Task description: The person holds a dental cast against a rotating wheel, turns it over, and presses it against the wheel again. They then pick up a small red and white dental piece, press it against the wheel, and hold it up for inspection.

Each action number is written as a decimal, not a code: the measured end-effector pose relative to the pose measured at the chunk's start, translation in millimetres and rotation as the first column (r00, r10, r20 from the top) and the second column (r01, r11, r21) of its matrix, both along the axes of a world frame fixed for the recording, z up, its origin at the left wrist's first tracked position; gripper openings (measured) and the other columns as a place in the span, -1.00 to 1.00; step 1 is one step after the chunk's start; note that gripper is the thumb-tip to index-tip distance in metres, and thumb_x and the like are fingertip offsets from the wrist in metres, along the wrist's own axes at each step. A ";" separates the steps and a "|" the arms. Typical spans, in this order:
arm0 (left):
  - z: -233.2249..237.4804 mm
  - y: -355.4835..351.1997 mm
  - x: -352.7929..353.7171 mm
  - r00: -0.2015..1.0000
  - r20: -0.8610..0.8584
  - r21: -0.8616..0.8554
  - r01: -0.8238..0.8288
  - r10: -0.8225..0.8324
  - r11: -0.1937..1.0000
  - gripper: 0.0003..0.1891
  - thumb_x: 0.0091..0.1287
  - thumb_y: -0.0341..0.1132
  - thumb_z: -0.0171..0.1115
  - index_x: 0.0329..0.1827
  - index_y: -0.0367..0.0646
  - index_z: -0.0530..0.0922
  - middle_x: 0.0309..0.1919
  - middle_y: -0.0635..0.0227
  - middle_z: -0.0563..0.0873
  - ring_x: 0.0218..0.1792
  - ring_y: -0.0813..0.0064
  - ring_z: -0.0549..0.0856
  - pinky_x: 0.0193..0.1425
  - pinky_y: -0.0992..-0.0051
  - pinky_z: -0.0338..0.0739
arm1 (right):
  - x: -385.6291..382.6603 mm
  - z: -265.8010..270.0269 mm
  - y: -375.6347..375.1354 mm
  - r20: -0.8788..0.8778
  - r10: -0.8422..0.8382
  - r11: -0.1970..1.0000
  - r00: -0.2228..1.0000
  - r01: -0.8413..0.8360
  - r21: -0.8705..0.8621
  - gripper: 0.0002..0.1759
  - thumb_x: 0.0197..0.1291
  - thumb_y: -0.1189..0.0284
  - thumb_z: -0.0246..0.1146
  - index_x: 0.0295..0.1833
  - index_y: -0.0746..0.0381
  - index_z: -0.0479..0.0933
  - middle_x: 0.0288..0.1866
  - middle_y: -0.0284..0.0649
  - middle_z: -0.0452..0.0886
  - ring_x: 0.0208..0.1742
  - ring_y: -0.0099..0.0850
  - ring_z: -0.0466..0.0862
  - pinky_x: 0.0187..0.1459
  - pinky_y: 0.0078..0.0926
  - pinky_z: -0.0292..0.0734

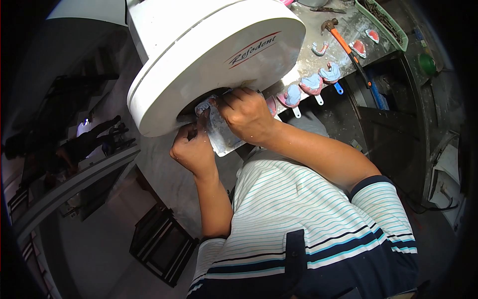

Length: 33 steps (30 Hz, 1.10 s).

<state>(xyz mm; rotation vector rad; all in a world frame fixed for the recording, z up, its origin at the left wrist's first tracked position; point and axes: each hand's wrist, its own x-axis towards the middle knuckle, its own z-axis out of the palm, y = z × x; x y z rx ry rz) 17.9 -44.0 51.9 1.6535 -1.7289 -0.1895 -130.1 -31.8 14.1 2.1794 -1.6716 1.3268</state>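
Observation:
In the round dark opening of a white machine (209, 65) marked "Refodent", a small bluish-white dental cast (202, 106) with a reddish part lies between my hands. My right hand (245, 114) is closed, its fingertips at the cast's right side. From below, my left hand (193, 148) reaches up, fingers pinched at the lower edge of the cast. Much of the cast is hidden by the fingers and the opening's shadow. A wet, speckled metal plate (223, 139) juts out beneath my hands.
Several dental impression trays (312, 84) filled with bluish-white material line the bench edge on the right. Behind them lie a claw hammer (343, 44) with an orange handle, pink-and-white dental pieces (358, 48) and a knife (327, 9). A green basket (404, 42) holds many small brownish pieces.

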 end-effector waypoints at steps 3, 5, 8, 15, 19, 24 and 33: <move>0.6 0.2 -2.4 1.000 -0.012 0.007 -0.022 0.022 1.000 -0.63 0.09 -0.23 0.72 -0.58 -0.34 0.71 -0.74 0.31 0.62 -0.69 0.46 0.47 -0.48 0.40 0.39 | -0.3 1.2 0.1 0.001 -0.014 1.000 1.000 0.014 0.005 -0.92 0.16 0.49 0.37 -0.29 0.28 0.70 -0.41 -0.23 0.64 -0.34 -0.28 0.65 -0.27 -0.30 0.57; 0.5 -0.4 -2.6 0.999 -0.033 0.017 -0.037 0.038 0.999 -0.60 0.07 -0.22 0.73 -0.60 -0.36 0.69 -0.77 0.33 0.58 -0.68 0.48 0.44 -0.47 0.40 0.38 | -0.9 0.5 -0.2 0.008 -0.002 1.000 1.000 0.002 0.016 -0.91 0.16 0.49 0.37 -0.26 0.28 0.72 -0.40 -0.22 0.66 -0.34 -0.27 0.65 -0.27 -0.30 0.58; -1.6 -0.7 -1.0 0.998 -0.044 0.027 -0.043 0.045 0.999 -0.60 0.07 -0.22 0.73 -0.60 -0.36 0.69 -0.78 0.33 0.58 -0.69 0.48 0.44 -0.47 0.40 0.38 | 0.2 0.4 -1.2 0.022 -0.007 1.000 1.000 0.007 0.002 -0.90 0.15 0.49 0.38 -0.24 0.28 0.72 -0.38 -0.22 0.67 -0.33 -0.27 0.66 -0.25 -0.29 0.59; -3.6 -1.1 0.4 0.999 0.016 0.007 -0.033 0.033 0.999 -0.64 0.10 -0.20 0.71 -0.57 -0.30 0.73 -0.72 0.27 0.69 -0.70 0.41 0.60 -0.46 0.41 0.46 | -1.0 -0.4 -1.6 0.006 0.015 1.000 1.000 -0.015 0.022 -0.89 0.14 0.51 0.38 -0.22 0.28 0.72 -0.36 -0.21 0.69 -0.32 -0.27 0.68 -0.25 -0.30 0.61; -4.2 -1.0 0.6 0.999 0.019 0.006 -0.035 0.035 0.999 -0.64 0.10 -0.21 0.70 -0.57 -0.30 0.73 -0.72 0.25 0.69 -0.70 0.37 0.60 -0.47 0.39 0.45 | -1.2 -0.4 -2.5 0.013 0.016 1.000 1.000 -0.016 0.026 -0.91 0.15 0.52 0.37 -0.24 0.28 0.72 -0.36 -0.21 0.69 -0.35 -0.27 0.67 -0.28 -0.31 0.60; -8.1 -1.9 1.9 1.000 -0.005 -0.014 -0.019 0.019 1.000 -0.64 0.11 -0.21 0.70 -0.57 -0.30 0.72 -0.70 0.23 0.69 -0.70 0.35 0.60 -0.48 0.37 0.45 | -1.4 0.1 -3.2 0.015 0.011 1.000 1.000 -0.011 0.017 -0.91 0.16 0.52 0.38 -0.23 0.28 0.72 -0.37 -0.20 0.69 -0.36 -0.28 0.68 -0.30 -0.32 0.60; -12.1 -0.3 2.9 0.999 0.028 -0.019 -0.036 0.037 0.999 -0.63 0.11 -0.17 0.70 -0.55 -0.27 0.72 -0.65 0.20 0.72 -0.64 0.22 0.66 -0.43 0.31 0.50 | -3.7 1.5 -2.8 0.018 0.019 1.000 1.000 -0.019 0.001 -0.89 0.15 0.53 0.39 -0.19 0.27 0.74 -0.39 -0.19 0.66 -0.38 -0.23 0.68 -0.31 -0.28 0.61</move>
